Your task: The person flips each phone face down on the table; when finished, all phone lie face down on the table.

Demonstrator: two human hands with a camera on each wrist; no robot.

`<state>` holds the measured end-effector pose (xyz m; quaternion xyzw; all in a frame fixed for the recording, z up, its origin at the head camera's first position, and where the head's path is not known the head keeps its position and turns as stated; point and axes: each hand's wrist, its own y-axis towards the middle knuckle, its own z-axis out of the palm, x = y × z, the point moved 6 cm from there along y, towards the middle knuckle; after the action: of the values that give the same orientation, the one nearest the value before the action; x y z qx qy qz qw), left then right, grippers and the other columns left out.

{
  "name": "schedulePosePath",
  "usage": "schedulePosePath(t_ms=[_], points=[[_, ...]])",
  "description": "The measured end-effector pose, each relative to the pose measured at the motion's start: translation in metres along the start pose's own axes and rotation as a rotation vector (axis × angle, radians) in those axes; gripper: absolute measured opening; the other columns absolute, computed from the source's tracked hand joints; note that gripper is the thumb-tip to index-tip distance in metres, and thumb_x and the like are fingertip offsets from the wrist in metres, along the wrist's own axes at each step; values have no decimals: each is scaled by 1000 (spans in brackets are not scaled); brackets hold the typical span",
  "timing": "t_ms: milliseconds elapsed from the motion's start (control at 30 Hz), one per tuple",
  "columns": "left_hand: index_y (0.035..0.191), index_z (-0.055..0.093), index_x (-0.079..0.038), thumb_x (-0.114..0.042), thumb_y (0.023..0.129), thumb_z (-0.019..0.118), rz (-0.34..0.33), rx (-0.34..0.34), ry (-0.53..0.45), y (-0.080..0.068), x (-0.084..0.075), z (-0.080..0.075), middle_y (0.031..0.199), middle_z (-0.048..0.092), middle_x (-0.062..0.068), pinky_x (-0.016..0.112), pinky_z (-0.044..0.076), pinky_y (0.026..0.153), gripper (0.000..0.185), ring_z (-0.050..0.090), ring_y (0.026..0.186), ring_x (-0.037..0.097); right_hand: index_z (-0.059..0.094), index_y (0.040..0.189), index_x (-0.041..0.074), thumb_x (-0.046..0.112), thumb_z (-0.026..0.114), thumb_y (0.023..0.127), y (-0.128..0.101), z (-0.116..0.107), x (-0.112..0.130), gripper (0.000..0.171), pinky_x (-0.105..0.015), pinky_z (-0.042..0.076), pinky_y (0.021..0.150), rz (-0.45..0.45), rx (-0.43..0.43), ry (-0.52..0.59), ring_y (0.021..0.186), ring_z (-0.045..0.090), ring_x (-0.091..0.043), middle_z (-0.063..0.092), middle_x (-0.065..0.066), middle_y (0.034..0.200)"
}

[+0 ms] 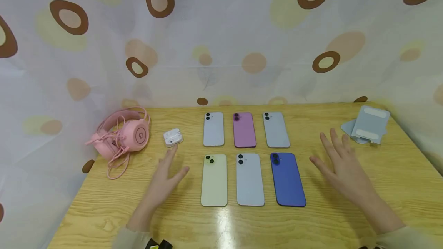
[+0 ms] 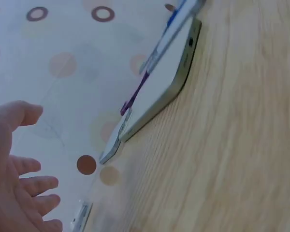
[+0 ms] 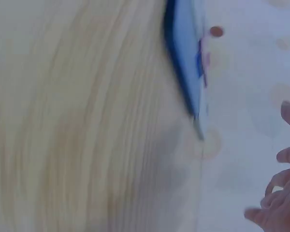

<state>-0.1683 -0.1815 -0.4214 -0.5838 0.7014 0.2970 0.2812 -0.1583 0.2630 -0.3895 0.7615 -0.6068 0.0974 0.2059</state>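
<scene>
Several phones lie backs up in two rows on the wooden table. The back row has a pale blue phone point(image 1: 214, 130), a purple phone point(image 1: 244, 130) and another pale phone point(image 1: 276, 130). In front lie a pale yellow phone point(image 1: 214, 181), a whitish phone point(image 1: 250, 181) and a deep blue phone point(image 1: 288, 180). My left hand point(image 1: 164, 181), fingers spread and holding nothing, is left of the yellow phone, fingertips just short of a white earphone case point(image 1: 172, 137). To the right of the blue phone, my right hand point(image 1: 346, 170) is spread too, with nothing in it.
Pink headphones point(image 1: 126, 135) with a coiled cable rest at the table's left back. A grey-blue folding stand point(image 1: 369, 124) occupies the right back corner. Behind the wooden table point(image 1: 256, 228) hangs a patterned cloth point(image 1: 228, 41).
</scene>
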Motion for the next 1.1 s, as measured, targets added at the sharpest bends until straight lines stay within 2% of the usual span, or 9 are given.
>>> schedulePosePath(t_ms=[100, 167, 233, 367, 500, 700, 800, 900, 1100], points=[[150, 26, -7, -23, 97, 57, -87, -15, -384, -5, 2, 8, 153, 28, 14, 50, 18, 112, 64, 22, 141, 33, 16, 153, 9, 30, 48, 101, 2, 8, 16, 65, -68, 17, 102, 33, 15, 344, 140, 9, -44, 5, -15, 158], [148, 30, -2, -15, 98, 55, -112, -35, -538, -7, 2, 13, 150, 34, 14, 41, 25, 111, 58, 29, 138, 29, 23, 152, 8, 28, 49, 101, 4, 15, 27, 61, -60, 32, 100, 49, 21, 458, 135, 28, -44, 17, -16, 156], [145, 34, 1, -10, 97, 53, -127, -59, -630, -10, 1, 19, 147, 38, 16, 34, 32, 107, 53, 36, 135, 29, 30, 149, 7, 27, 50, 100, 7, 24, 38, 57, -53, 43, 94, 58, 31, 520, 128, 41, -41, 30, -17, 151], [141, 41, 1, -6, 96, 54, -122, -86, -694, -13, -1, 30, 142, 44, 18, 25, 40, 99, 48, 43, 130, 29, 41, 143, 5, 24, 52, 100, 15, 46, 62, 49, -47, 47, 92, 49, 70, 619, 123, 48, -32, 47, -16, 140], [137, 47, 2, -5, 93, 59, -64, -96, -634, -14, -2, 42, 137, 49, 19, 27, 43, 97, 46, 47, 125, 32, 47, 139, 4, 24, 55, 98, 23, 67, 87, 46, -37, 48, 90, 38, 123, 703, 115, 54, -25, 52, -13, 135], [132, 54, -1, -5, 84, 72, 39, -86, -381, -15, -2, 53, 123, 57, 14, 35, 46, 96, 52, 56, 111, 27, 52, 135, 5, 20, 62, 94, 30, 94, 121, 44, -37, 48, 89, 21, 188, 740, 110, 56, -23, 56, -10, 128], [133, 54, -4, -10, 80, 76, 66, -65, -259, -16, -2, 55, 123, 57, 9, 37, 45, 96, 58, 56, 108, 22, 52, 134, 1, 10, 65, 91, 37, 100, 135, 46, -37, 50, 87, -51, 186, 673, 108, 56, -26, 56, -12, 126], [134, 53, -5, -18, 78, 80, 101, -27, -162, -17, -3, 56, 129, 55, 8, 41, 43, 99, 63, 54, 113, 22, 53, 132, -1, 0, 67, 86, 45, 104, 144, 49, -35, 51, 83, -96, 161, 575, 105, 57, -27, 58, -12, 123], [139, 49, -11, -36, 73, 83, 129, 51, -79, -20, -4, 59, 137, 50, 5, 46, 32, 107, 79, 44, 126, 23, 54, 130, -2, -7, 70, 80, 55, 111, 159, 52, -39, 50, 84, -124, 147, 450, 103, 57, -29, 60, -13, 120]])
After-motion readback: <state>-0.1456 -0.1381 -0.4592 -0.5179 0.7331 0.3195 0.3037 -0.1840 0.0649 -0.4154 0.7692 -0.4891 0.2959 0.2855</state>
